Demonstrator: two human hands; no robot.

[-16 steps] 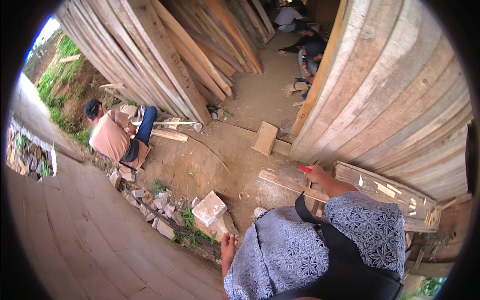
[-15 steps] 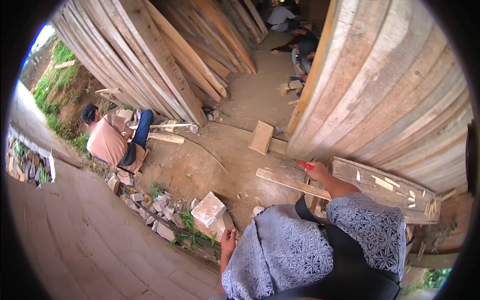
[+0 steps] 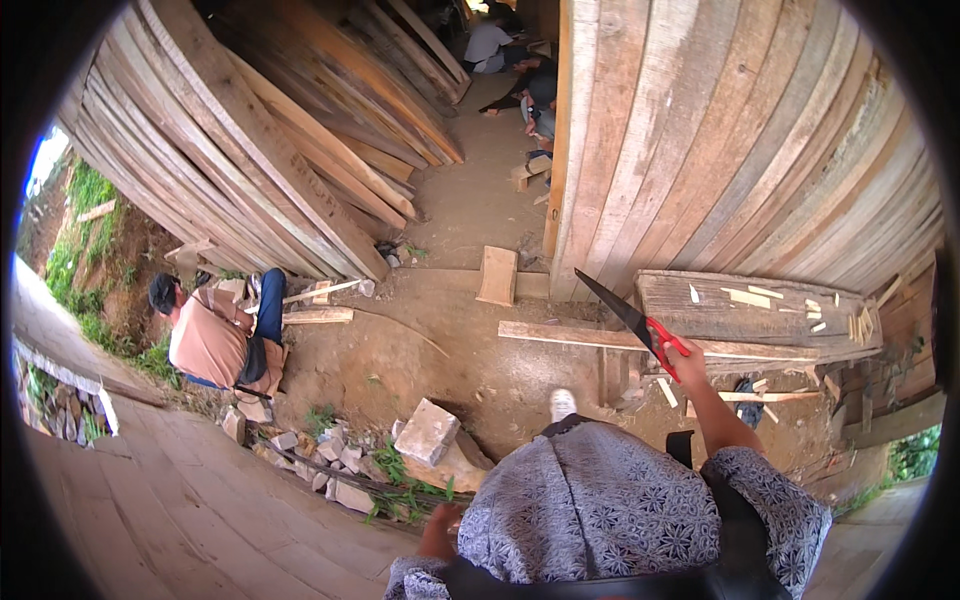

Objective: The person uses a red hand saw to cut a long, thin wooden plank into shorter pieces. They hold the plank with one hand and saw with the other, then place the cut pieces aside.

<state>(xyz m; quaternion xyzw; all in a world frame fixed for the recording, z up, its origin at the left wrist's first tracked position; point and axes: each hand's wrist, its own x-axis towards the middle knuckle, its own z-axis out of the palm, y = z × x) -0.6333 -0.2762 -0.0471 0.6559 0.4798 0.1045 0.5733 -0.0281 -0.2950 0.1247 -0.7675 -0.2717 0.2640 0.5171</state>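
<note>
My right hand (image 3: pixel 686 362) is closed around the red handle of a handsaw (image 3: pixel 628 312). Its dark blade points up and to the left, over a long wooden plank (image 3: pixel 570 335) beside a low bench (image 3: pixel 735 308). My left hand (image 3: pixel 440 525) hangs low at my left side, near the rubble and a pale stone block (image 3: pixel 428 432). It is small and partly behind my patterned shirt, so its fingers cannot be made out.
Wood offcuts (image 3: pixel 750 298) lie on the bench, with more scraps on the ground beneath. A short board (image 3: pixel 497 276) leans at the doorway. A person (image 3: pixel 215 340) sits at left near broken stones; others sit inside. Plank walls (image 3: pixel 720 130) flank the doorway.
My right hand has moved right, and the saw's blade now shows fully. The view has turned, bringing the bench and the scraps below it into fuller view. My left hand sits lower.
</note>
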